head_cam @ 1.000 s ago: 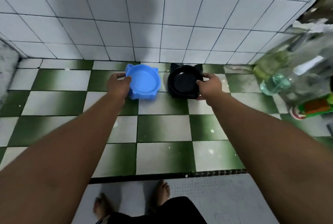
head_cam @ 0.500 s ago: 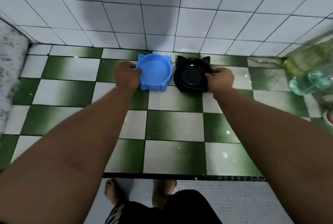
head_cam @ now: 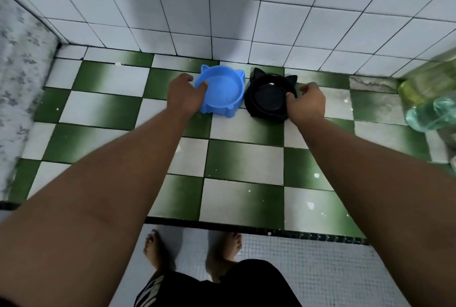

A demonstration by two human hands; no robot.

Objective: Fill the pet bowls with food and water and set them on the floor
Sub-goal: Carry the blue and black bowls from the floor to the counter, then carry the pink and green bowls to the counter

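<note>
Your bare feet [head_cam: 192, 252] stand on the near grey floor; ahead, both bowls sit on the green-and-white checkered floor [head_cam: 241, 158], near its far edge by the wall. Your left hand [head_cam: 185, 95] has its grip on the rim of the blue cat-eared plastic bowl [head_cam: 222, 90], thumb inside. Your right hand [head_cam: 307, 103] clasps the black cat-eared bowl [head_cam: 269, 95]. Jerk the blue one and any water could slosh out; contents are unclear.

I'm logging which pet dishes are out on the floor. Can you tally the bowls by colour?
Blue bowl: 1, held at its rim by the left hand.
Black bowl: 1, held at its rim by the right hand.
Total: 2 bowls, side by side on the checkered floor.
</note>
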